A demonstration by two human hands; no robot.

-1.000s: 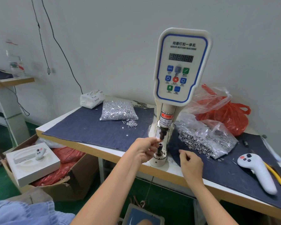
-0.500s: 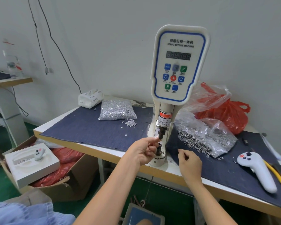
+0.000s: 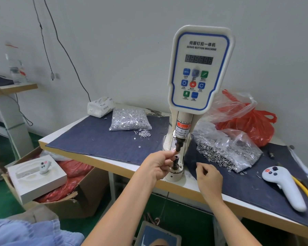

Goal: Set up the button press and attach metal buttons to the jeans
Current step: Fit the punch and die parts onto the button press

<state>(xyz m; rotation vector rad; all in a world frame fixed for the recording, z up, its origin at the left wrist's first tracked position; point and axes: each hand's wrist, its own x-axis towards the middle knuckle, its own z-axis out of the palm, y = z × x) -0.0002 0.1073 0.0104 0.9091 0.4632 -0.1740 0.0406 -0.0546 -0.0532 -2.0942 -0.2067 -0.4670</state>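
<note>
The white servo button machine (image 3: 199, 71) stands at the table's front edge. My left hand (image 3: 157, 165) pinches with thumb and forefinger at the tip of the dark upper die (image 3: 178, 145), just above the lower die (image 3: 175, 163). Whether a button sits between those fingers is hidden. My right hand (image 3: 209, 178) hovers over the dark denim (image 3: 100, 139) right of the machine, fingers curled under; what they hold is hidden. A bag of dark metal buttons (image 3: 226, 150) lies open beyond it. A bag of silver tacks (image 3: 130, 119) lies to the left.
Loose tacks (image 3: 144, 134) lie scattered by the left bag. A red plastic bag (image 3: 252, 125), a white controller (image 3: 284, 185) and yellow-handled pliers (image 3: 304, 191) are at the right. A cardboard box (image 3: 73, 199) stands under the table; light blue jeans (image 3: 34, 233) are on my lap.
Both hands stay at the same spots by the dies. Only the view has shifted slightly.
</note>
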